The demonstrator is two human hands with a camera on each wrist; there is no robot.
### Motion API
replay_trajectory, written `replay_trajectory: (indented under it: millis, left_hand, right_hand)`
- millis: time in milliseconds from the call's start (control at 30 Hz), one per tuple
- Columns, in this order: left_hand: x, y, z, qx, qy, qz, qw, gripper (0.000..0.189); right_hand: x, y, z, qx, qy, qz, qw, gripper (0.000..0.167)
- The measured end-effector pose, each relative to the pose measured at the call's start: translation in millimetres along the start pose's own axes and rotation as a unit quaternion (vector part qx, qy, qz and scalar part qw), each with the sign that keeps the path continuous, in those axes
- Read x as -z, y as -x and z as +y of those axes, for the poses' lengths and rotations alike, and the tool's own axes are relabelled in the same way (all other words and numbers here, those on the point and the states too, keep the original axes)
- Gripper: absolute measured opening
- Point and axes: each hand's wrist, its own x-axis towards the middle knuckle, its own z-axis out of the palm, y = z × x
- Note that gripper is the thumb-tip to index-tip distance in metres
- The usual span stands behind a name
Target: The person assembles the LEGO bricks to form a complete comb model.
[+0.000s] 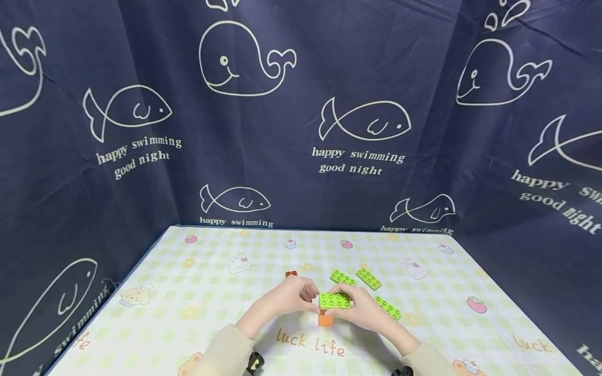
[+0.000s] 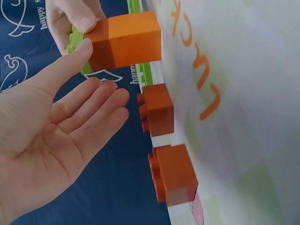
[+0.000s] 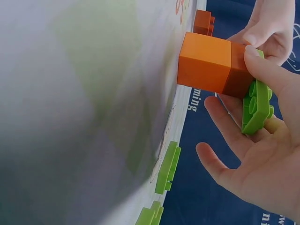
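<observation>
A bright orange toy building brick (image 1: 325,320) stands on the table with a brown brick (image 3: 237,70) on top of it. Across the top lies a flat green eight-stud brick (image 1: 335,301), which overhangs towards the right. My right hand (image 1: 359,305) grips this green brick, its thumb against the brown brick's side and some fingers behind. From the left, my left hand (image 1: 293,295) reaches the stack; its thumb tip touches the stack near the green brick's edge, while the other fingers extend loosely, apart from the bricks.
Two brown bricks, a nearer one (image 2: 178,173) and another (image 2: 159,110), sit on the left side, mostly behind my left hand in the head view. Three flat green bricks lie behind and right: one (image 1: 343,278), another (image 1: 369,279) and a third (image 1: 388,308). A dark curtain (image 1: 301,130) surrounds the table.
</observation>
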Motion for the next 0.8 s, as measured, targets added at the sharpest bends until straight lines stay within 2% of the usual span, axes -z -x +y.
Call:
replay_trajectory:
  millis: [367,800]
  left_hand:
    - [15.9,6.5,-7.7,0.008,-0.04,0.031,0.9987,0.035]
    - [27.0,18.4,-31.3,0.027,-0.067,0.064,0.9953,0.031]
  right_hand:
    - [0.1,0.1,0.2,-0.007,-0.004,-0.003,1.0,0.037]
    - [-0.6,1.7,0.2,-0.021,-0.02,0.003,0.9996,0.038]
